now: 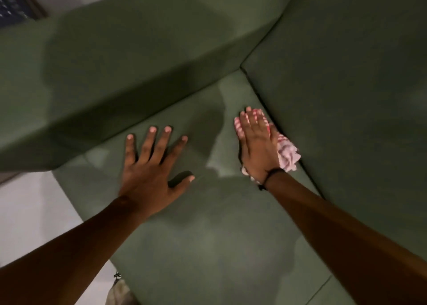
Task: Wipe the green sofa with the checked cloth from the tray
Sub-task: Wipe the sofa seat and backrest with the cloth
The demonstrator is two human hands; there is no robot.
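The green sofa fills most of the view, with its armrest at the upper left and its backrest at the right. My right hand lies flat on the pink-and-white checked cloth, pressing it onto the seat cushion right beside the seam with the backrest. The cloth bunches out from under the palm on the right and shows at the fingertips. My left hand rests flat on the seat cushion with its fingers spread and holds nothing.
The armrest rises at the upper left and the backrest at the right; they meet in a corner beyond my hands. Pale floor lies at the left. A dark framed thing sits at the top left corner.
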